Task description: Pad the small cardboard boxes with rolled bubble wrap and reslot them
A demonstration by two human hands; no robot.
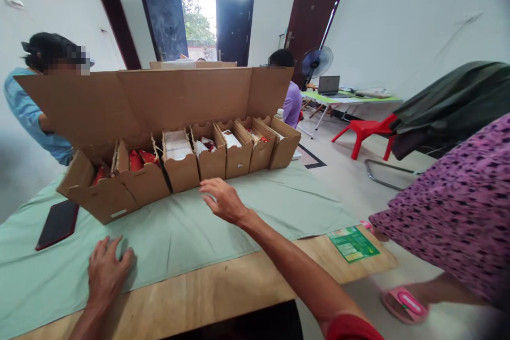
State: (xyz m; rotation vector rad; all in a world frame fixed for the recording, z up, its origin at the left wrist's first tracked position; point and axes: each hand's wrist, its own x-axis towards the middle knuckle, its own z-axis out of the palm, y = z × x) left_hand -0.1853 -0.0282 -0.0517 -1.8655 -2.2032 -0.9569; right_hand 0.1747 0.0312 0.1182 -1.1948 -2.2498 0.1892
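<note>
A long cardboard box [181, 172] lies open on the green cloth [191, 234], its lid flap standing up behind. Its several compartments hold red packets [137, 159] and white packs [177, 144]. My right hand [223, 200] reaches out over the cloth just in front of the box's middle, fingers loosely apart, holding nothing. My left hand [107, 271] lies flat on the cloth near the table's front edge, fingers spread, empty.
A dark phone [58, 223] lies on the cloth at the left. A green leaflet [353, 244] sits at the wooden table's right corner. One person stands at far left, another sits behind the box, and a third in purple stands at right. A red chair [364, 133] stands beyond.
</note>
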